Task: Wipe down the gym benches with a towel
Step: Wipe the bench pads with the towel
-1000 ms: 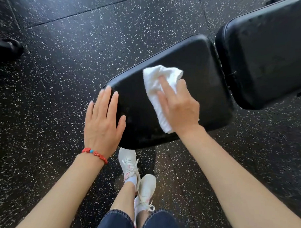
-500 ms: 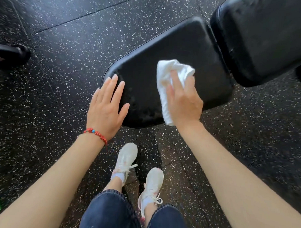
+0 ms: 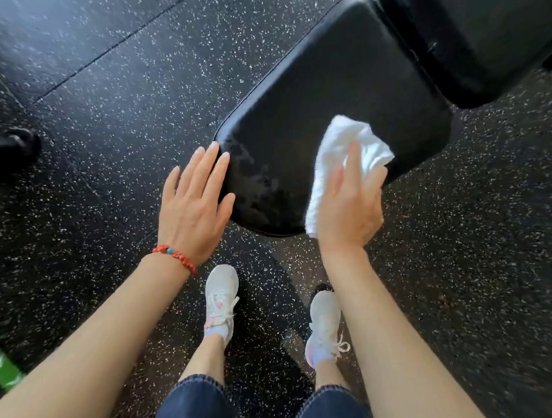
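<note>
Two bare hands work over a black padded gym bench seat, the surface seen from above against a speckled black rubber floor. The right hand presses a bunched white towel onto the surface at its near right edge, fingers closed down over the cloth, with the towel's free end bulging out beyond the fingertips toward the middle of the pad. The left hand, well apart from the right, lies flat and open with fingers spread on the near left corner of the surface, holding nothing; a red beaded bracelet circles its wrist. Damp-looking patches mottle the pad between the two hands. A second black pad adjoins the far right end of the seat across a narrow gap. Below the near edge, two white sneakers stand on the floor, with cuffed dark jeans above them. A dark piece of equipment sits at the left edge of the view, too blurred to identify.
</note>
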Demonstrator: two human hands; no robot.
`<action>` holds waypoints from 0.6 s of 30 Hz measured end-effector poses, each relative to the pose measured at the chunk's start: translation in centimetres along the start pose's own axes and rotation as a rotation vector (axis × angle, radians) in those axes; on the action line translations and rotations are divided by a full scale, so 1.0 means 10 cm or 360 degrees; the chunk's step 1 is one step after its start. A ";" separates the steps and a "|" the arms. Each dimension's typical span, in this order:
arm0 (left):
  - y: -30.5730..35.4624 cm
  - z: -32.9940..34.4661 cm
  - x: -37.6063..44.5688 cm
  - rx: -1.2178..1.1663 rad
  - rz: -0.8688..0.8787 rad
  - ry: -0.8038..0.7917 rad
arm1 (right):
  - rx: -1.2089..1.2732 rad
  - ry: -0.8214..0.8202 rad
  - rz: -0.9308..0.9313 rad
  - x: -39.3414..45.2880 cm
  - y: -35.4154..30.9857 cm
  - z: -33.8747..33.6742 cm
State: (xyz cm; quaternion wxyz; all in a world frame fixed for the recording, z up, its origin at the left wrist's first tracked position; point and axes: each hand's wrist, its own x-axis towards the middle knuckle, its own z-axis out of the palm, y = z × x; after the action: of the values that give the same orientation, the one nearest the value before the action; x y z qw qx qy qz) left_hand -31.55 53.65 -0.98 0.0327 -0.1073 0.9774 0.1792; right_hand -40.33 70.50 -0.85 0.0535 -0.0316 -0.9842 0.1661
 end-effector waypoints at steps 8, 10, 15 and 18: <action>-0.09 0.02 0.01 -0.0055 0.0115 0.0014 | -0.0158 0.0155 -0.0387 -0.26 -0.40 0.17; -0.07 0.04 0.00 -0.0082 0.0095 0.0040 | -0.0151 0.0180 -0.0399 -0.20 -0.42 0.18; -0.07 0.08 -0.01 -0.0096 0.0093 0.0061 | -0.0096 0.0250 -0.0325 -0.14 -0.48 0.24; -0.09 0.05 -0.02 -0.0090 0.0088 0.0023 | -0.0090 0.0239 -0.0352 -0.41 -0.46 0.20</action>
State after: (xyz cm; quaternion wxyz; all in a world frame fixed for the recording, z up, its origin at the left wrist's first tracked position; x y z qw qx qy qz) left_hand -31.20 53.06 -1.74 0.0175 -0.0823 0.9747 0.2069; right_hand -36.75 65.21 -1.62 0.1442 0.0632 -0.9791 0.1286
